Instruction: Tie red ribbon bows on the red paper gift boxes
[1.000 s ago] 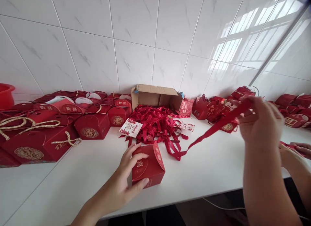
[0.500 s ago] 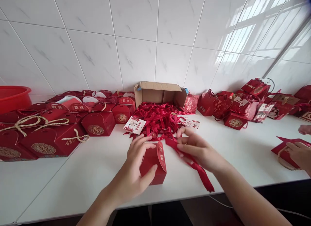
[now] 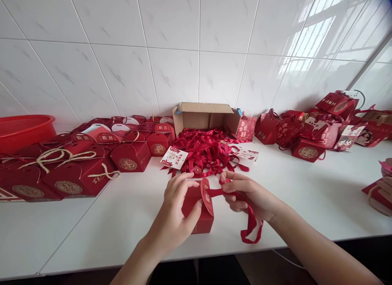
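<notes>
A small red gift box (image 3: 204, 224) with a gold-printed closing flap stands on the white table in front of me. My left hand (image 3: 180, 213) is wrapped over its top and near side, thumb against the flap. To the right, my right hand (image 3: 252, 195) pinches a red ribbon (image 3: 251, 219), whose narrow end reaches the flap. Whether that end passes through a hole there, I cannot tell. The rest of the ribbon hangs in a loop below my right fingers. Just behind the box lies a tangled pile of red ribbons (image 3: 205, 150).
An open cardboard carton (image 3: 206, 108) backs the ribbon pile, with a printed card (image 3: 174, 157) beside it. Many red boxes (image 3: 130, 158) fill the left; more gift boxes (image 3: 308, 150) stand right. A red basin (image 3: 27, 128) is far left. Another person's hand (image 3: 386, 187) holds a box.
My right hand has brought the ribbon's end leftward to the box's flap, and the trailing ribbon has curled into a loop. My left hand stays on the box. The view has shifted slightly.
</notes>
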Demonstrator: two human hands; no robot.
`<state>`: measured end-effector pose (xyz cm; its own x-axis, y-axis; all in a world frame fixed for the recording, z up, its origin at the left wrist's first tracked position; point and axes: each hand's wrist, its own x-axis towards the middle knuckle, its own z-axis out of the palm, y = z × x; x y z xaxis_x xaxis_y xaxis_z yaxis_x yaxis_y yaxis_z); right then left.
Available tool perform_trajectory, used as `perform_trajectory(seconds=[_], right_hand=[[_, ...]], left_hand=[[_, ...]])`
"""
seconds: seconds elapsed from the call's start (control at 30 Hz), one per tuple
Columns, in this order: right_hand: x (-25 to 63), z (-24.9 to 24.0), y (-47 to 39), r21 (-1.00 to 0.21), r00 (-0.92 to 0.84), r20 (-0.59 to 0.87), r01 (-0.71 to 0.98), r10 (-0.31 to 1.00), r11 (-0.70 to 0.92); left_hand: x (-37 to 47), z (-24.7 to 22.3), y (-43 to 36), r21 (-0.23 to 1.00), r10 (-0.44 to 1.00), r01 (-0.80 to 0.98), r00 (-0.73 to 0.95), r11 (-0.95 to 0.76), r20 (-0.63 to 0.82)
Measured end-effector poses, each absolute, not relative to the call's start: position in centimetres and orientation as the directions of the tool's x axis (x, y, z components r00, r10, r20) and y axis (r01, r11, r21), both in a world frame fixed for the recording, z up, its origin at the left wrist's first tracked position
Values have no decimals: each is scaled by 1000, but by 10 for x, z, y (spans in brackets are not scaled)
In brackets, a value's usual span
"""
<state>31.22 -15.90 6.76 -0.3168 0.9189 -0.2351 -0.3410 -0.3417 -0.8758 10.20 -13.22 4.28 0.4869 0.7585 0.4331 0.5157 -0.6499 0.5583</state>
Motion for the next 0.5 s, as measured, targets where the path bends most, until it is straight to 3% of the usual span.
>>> perform_trajectory(seconds=[0.33,0.5], right_hand=[[303,67,-145,-870,-362,-248,-324,899,-371],[298,58,-139,-932,-335,-131,-279,933,-231]], left_hand=[[104,44,-131,472,747,581,477,-663,462],[106,43,-129,381,736,669,386,-639,557]])
